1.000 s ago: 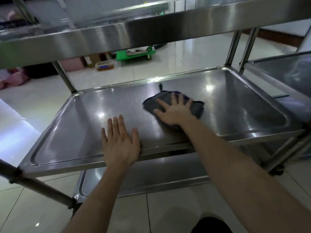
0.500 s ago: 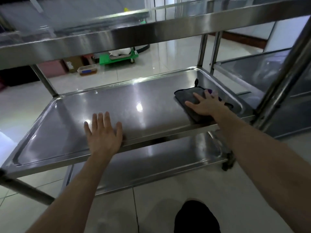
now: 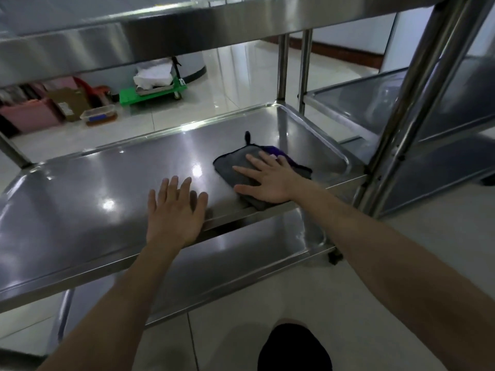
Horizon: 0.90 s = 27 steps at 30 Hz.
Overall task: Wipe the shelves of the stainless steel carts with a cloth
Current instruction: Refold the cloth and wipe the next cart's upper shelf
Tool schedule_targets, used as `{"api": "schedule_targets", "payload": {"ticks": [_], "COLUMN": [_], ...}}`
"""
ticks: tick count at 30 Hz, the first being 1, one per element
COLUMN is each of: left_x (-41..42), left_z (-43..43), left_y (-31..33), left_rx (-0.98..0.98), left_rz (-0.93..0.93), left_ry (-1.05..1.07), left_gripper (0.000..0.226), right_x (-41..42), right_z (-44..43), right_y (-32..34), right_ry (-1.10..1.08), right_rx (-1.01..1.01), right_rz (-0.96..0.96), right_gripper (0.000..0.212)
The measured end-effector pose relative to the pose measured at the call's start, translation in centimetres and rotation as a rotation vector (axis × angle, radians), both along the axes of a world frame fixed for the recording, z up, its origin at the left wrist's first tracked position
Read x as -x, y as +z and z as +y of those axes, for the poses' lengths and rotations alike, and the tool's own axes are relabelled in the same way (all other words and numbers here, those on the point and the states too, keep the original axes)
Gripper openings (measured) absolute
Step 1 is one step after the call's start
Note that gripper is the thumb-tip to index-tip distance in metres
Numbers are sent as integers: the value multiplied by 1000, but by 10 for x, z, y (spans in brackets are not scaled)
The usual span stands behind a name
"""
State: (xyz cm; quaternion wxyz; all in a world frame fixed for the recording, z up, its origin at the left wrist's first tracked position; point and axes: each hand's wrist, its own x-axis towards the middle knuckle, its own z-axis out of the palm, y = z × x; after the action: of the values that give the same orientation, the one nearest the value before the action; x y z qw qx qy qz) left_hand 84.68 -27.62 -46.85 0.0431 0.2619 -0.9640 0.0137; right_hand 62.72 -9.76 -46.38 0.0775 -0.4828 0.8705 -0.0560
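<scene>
We pressed our right hand [image 3: 267,180], fingers spread flat, on the grey cloth [image 3: 235,167], which lay on the middle shelf [image 3: 80,199] toward its right, near edge. Our left hand [image 3: 174,212] rested flat with fingers straight on the shelf's near rim, just left of the cloth.

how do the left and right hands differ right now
The left hand rests on bare steel at the front edge of the middle shelf; the right hand presses on the cloth. The left hand's fingers lie fairly close together; the right hand's are spread wide. The left hand sits near the shelf's middle, the right hand toward its right end. Both are flat, palm down, on the same shelf.
</scene>
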Motion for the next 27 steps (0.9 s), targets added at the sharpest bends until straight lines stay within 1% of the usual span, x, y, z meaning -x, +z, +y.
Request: {"api": "schedule_targets", "payload": {"ticks": [1,3,4,6,8,11,13,15,16,18,19,21,23,25,27], "left_x": [-2,-5,-6,-7,-6,-7,-8,-8,-7,-5,-4,-3,-4,-5,-6], "left_z": [0,0,1,2,2,4,8,11,12,14,15,16,14,12,12], "left_y": [-3,-8,-8,-8,-9,-6,-1,1,2,3,3,3,1,0,0], "left_rx": [4,-38,-74,-102,-97,-61,1,127,148,121,79,-39,-88,-101,-110], "left_rz": [8,98,146,168,136,69,-7,-136,-155,-118,-62,72,142,172,189], "left_ry": [-5,17,38,50,48,47,21,-34,-47,-41,-27,18,40,51,65], "left_gripper": [71,76,81,86,87,83,88,98,100,100,97,90,88,90,88], "right_x": [-13,-27,-25,-4,36,115,154,175,177,167,155,119,74,35,8], "right_z": [-6,-14,-16,-17,-16,-15,-22,-42,-56,-91,-110,-147,-173,-177,-154], "right_y": [-1,-3,-3,1,7,17,16,13,13,15,17,20,20,17,13], "right_ry": [71,175,202,222,136,-163,-323,-369,-368,-334,-296,-177,-32,73,139], "right_rx": [3,15,24,45,60,21,-24,-47,-48,-34,-28,-23,-20,-14,12], "right_rz": [4,26,27,19,35,49,43,33,21,-6,-10,2,5,7,7], "right_gripper": [91,85,83,84,85,88,91,93,92,88,87,83,81,79,76]}}
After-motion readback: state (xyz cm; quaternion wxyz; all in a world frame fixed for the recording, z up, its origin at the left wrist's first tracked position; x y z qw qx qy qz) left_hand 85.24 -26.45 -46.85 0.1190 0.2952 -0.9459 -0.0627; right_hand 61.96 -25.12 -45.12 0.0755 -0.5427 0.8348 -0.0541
